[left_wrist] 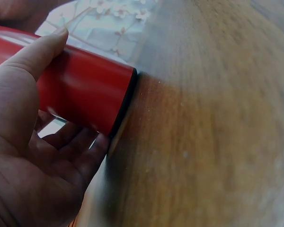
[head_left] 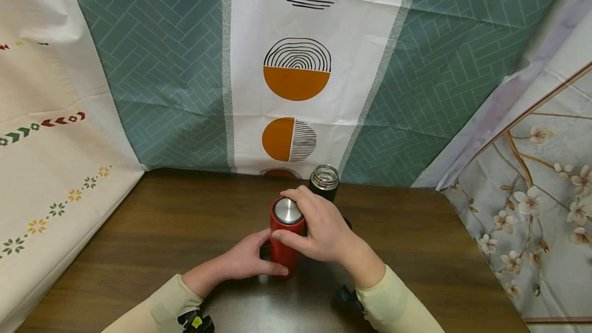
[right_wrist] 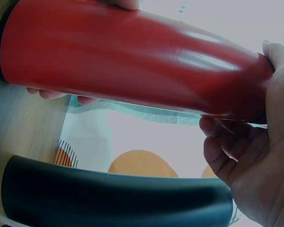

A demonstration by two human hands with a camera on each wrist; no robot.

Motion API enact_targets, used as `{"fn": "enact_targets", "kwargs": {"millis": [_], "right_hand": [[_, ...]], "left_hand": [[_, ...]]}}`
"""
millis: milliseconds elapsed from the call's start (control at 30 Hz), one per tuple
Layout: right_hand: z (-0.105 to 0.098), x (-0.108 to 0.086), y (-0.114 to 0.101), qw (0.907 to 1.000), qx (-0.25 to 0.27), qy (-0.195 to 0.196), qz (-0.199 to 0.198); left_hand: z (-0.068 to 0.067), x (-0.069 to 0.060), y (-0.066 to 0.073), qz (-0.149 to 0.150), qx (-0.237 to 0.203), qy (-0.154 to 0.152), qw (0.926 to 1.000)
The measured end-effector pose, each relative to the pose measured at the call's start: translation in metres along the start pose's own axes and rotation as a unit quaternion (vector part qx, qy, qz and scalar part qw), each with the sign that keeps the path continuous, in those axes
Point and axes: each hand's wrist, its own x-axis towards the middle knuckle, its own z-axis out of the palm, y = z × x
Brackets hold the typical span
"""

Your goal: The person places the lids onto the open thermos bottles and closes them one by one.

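A red thermos [head_left: 284, 251] with a silver-topped lid [head_left: 288, 210] stands upright on the wooden table. My left hand [head_left: 247, 257] grips its lower body, thumb across the front and fingers behind, as the left wrist view shows with the red body [left_wrist: 85, 85]. My right hand [head_left: 324, 225] holds the top end from the right, its thumb on the near side and fingers round the back. In the right wrist view, the right hand [right_wrist: 260, 151] curls round the lid end of the red thermos [right_wrist: 123, 56].
Behind the right hand stands a black thermos [head_left: 325, 181] with its steel mouth uncovered, also in the right wrist view [right_wrist: 113, 194]. A small dark object [head_left: 348, 223] is partly hidden by that hand. Patterned cloths [head_left: 185, 66] hang behind the table [head_left: 185, 209] and at both sides.
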Motion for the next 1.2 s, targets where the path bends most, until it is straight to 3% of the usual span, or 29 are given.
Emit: {"fn": "enact_targets", "kwargs": {"millis": [700,1200], "right_hand": [[0.0017,0.0033,0.0006,1.0,0.001,0.001,0.003],[0.0014,0.0042,-0.0011,0.9993,-0.03,0.008,0.019]], "left_hand": [[-0.0033,0.001,0.0005,-0.002,-0.006,-0.003,1.0],[-0.0048,0.0016,0.0002,-0.005,-0.01,-0.008,0.9999]]}}
